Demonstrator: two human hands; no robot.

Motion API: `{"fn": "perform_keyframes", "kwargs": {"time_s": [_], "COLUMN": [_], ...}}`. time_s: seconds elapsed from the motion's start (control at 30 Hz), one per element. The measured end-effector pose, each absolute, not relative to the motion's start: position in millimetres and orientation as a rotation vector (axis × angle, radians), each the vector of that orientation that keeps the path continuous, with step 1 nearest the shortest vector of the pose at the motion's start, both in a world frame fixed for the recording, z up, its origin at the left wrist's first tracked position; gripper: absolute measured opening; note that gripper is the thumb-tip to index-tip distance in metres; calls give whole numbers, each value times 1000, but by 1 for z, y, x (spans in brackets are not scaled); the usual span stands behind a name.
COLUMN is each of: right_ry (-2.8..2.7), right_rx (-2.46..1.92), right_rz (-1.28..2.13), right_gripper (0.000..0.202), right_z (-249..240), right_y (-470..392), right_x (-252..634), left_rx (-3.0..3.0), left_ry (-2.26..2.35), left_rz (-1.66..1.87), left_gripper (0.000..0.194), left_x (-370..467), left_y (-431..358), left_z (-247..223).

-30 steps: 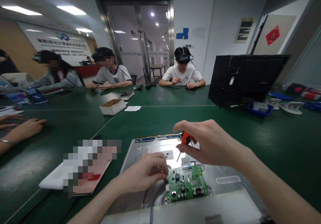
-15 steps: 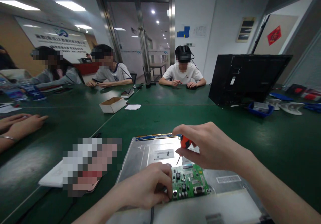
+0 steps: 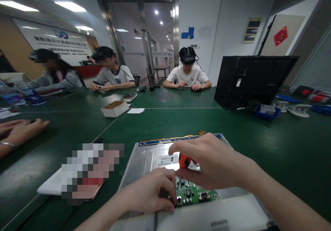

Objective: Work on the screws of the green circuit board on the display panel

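My right hand is closed round the red and black handle of a screwdriver, above a green circuit board. The hand hides the shaft and tip. At the board's left edge, my left hand has its fingers curled and pressed on the edge; the fingertips are partly hidden. The board lies on the silver metal back of a display panel, with a blue strip along its far edge. Below my left hand a dark cable crosses the panel's near part.
To the left lie blurred-out flat items, one pinkish. Beyond stand an open carton and a paper slip. A black monitor and a blue tray are at the right. Another person's hands rest at far left; several people sit around.
My right hand has moved down and left with the screwdriver, nearer my left hand, and now covers the board's upper part. My left hand stays at the board's edge.
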State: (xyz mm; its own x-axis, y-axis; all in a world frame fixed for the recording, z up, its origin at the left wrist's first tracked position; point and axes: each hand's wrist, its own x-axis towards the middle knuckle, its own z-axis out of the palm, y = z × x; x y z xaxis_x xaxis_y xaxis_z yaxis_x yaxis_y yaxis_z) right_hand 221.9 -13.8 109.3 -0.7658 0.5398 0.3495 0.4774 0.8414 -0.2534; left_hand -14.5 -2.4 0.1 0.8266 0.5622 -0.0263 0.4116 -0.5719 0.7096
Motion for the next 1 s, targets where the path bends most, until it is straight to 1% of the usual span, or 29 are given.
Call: {"fn": "perform_keyframes", "kwargs": {"time_s": [0.1,0.17,0.27,0.4,0.5,0.63,0.83,1.0], "right_ry": [-2644,-2667,-2717,-2763,-2767,-2782,-2803,-2803], "right_rx": [-735,-724,-717,-692,-686,-694,-704,-672], "right_rz": [274,284,306,319,310,267,241,250], "right_gripper": [31,29,23,19,18,17,17,12], "right_z": [108,107,104,102,102,101,100,101], "right_y": [-16,-17,-20,-22,-23,-22,-23,-23], "right_x": [217,213,208,206,205,205,202,202], "left_rx": [2235,2187,2106,2145,2161,2107,2120,2177], "left_ry": [677,663,655,753,811,819,784,777], "left_rz": [234,215,206,191,158,123,119,181], "left_gripper": [5,10,14,11,13,12,17,12], "left_x": [-15,-15,-17,-21,-23,-23,-25,-28], "left_y": [1,4,7,6,7,9,9,4], "left_z": [4,4,0,-9,-13,-17,-19,-24]}}
